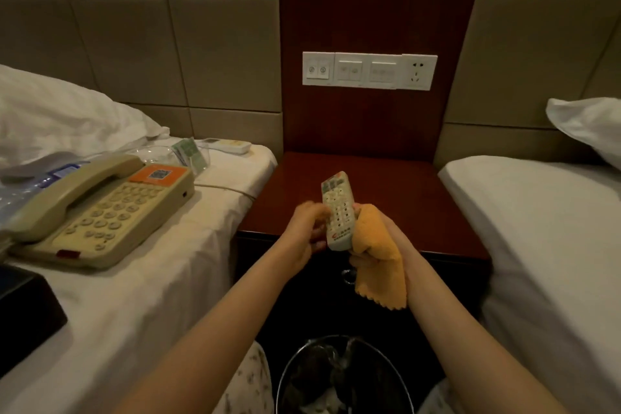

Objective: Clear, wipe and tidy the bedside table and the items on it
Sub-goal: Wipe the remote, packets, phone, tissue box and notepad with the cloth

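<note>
orange cloth (378,245) (white remote (337,208))

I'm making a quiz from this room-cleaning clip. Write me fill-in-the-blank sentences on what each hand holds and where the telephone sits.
The right hand grips a yellow ____.
The left hand holds a white, button-covered ____.
The beige telephone rests on the left ____, not on the bedside table.
Missing words: cloth; remote control; bed.

hotel bedroom | twin beds (537,228) | padded headboard wall (218,50) | desk phone (100,208)
</note>
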Motion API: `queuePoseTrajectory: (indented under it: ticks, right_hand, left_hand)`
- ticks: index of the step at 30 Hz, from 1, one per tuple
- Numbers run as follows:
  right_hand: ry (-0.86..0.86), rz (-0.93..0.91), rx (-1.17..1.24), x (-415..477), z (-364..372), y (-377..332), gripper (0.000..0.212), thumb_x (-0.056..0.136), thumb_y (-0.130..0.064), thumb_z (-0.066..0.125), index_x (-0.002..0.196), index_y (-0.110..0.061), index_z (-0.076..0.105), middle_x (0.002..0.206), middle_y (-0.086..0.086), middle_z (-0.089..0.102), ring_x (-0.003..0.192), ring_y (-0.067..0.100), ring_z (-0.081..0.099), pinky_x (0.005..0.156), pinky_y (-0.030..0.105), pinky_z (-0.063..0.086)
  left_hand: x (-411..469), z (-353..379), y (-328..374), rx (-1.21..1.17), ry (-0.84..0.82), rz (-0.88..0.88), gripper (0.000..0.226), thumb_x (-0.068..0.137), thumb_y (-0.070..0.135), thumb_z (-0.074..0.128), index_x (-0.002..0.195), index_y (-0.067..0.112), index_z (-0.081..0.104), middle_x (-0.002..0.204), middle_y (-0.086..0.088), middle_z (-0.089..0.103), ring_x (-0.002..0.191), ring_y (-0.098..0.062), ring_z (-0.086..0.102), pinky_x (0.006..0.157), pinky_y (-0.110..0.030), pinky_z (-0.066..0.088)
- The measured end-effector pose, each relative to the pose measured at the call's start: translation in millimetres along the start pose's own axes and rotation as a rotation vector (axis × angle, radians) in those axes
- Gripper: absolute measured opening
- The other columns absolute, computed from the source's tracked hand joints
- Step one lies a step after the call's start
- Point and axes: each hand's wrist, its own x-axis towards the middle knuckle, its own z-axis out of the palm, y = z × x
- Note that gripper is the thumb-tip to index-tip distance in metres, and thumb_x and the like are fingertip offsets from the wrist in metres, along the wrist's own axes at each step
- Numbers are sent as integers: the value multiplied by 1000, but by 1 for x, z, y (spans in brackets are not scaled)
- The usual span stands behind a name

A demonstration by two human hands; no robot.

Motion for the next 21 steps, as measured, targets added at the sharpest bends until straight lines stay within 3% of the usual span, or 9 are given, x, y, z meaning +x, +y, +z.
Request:
queuePoseTrajectory:
  ticks: [2,4,7,10,12,14,16,19,21]
  right_hand:
    - [-3,28,-63,-6,1,9,22,99,-25,38,108,-10,51,75,9,70,57,20,68,47,26,52]
    - [27,26,-163,-7,1,23,22,98,-22,40,113,-9,49,88,10,63,63,19,69,48,25,54]
    - [51,0,-284,-10,-6,45,27,96,-26,48,120,-16,55,98,4,62,82,18,65,71,31,54]
    - [215,-177,-523,-23,-15,64,13,95,-25,52,95,-27,65,97,-6,66,88,10,62,72,24,49]
    - [401,-297,-669,-29,-19,71,17,94,-28,52,85,-27,67,92,-10,65,86,8,60,67,22,45]
    - [584,-425,-821,-30,-19,72,22,95,-29,49,82,-25,67,79,-11,62,72,2,54,57,15,39]
    - [682,-588,-804,-33,-17,72,25,96,-26,46,79,-20,64,69,-6,58,58,2,49,48,13,33]
    - [784,-858,-755,-37,-15,74,29,98,-24,45,76,-14,62,63,-7,52,54,1,47,51,10,33]
    - [827,-995,-886,-34,-16,81,31,96,-27,43,78,-11,61,69,-5,54,57,2,46,56,9,32]
  left_hand:
    - [-13,5,-14,-174,-96,-157,25,93,30,51,109,14,59,82,-5,62,71,-18,60,64,-33,49]
    - [-18,4,-30,-254,-148,-154,26,92,37,52,99,16,64,74,-2,66,62,-15,64,58,-30,53]
    - [-17,2,-52,-260,-113,-156,23,90,33,55,103,15,64,72,-1,68,59,-13,65,55,-26,53]
    - [-19,-5,-72,-214,6,-153,30,92,22,56,121,14,54,83,-4,66,69,-18,63,55,-30,51]
    - [-23,-11,-84,-205,33,-162,35,93,18,54,128,15,48,89,-6,65,74,-21,63,57,-33,50]
    - [-27,-14,-92,-119,39,-164,38,93,16,53,131,14,45,88,-8,64,72,-22,61,61,-35,51]
    - [-33,-14,-97,-29,26,-178,38,93,18,53,131,16,46,86,-8,63,68,-21,61,63,-33,51]
    - [-44,-13,-104,-63,-51,-321,33,96,38,44,118,16,54,82,-10,63,66,-23,61,61,-32,50]
    - [-50,-11,-111,-161,-96,-457,46,97,47,31,106,11,58,77,-14,61,63,-26,59,60,-32,49]
